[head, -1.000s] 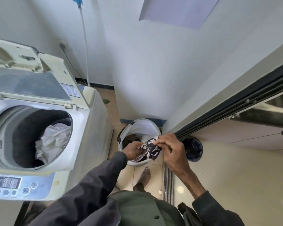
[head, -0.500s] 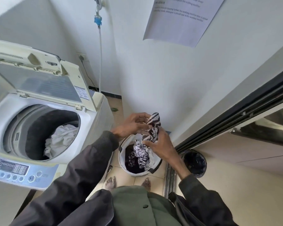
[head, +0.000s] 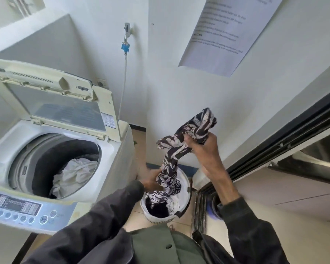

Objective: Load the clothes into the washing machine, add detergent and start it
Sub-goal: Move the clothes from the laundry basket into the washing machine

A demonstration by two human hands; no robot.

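Right fingers [head: 190,142]: curled tight round a bunch of the cloth, thumb on the far side of it.
Right hand [head: 203,149]: raised above the basket, near the wall, with its wrist bare below a dark sleeve [head: 255,231].
Cloth [head: 171,157]: black-and-white striped. Its top end sticks up out of the right fist, and the rest hangs as a twisted rope down into the basket, where its lower end lies on the other clothes.
Left hand [head: 151,182]: low at the basket's near-left rim, touching the hanging cloth. It is blurred, so I cannot tell whether its fingers are wrapped round the cloth or only against it.
Basket [head: 188,195]: round and white, on the tiled floor between the washer and the door track. Dark and white clothes lie inside it under the striped cloth.
Washer [head: 122,168]: a top loader, just left of the basket.
Lid [head: 51,103]: folded up and back, leaving the drum open.
Drum [head: 46,164]: dark inside, with white laundry [head: 74,175] heaped at its right side.
Panel [head: 17,207]: grey, on the washer's front edge, with a display and a row of round buttons.
Hose [head: 124,73]: runs down the wall from a tap with a blue fitting, behind the washer.
Notice [head: 223,35]: a printed sheet on the wall, its text too blurred to read.
Door track [head: 274,141]: dark sliding rails along the right side.
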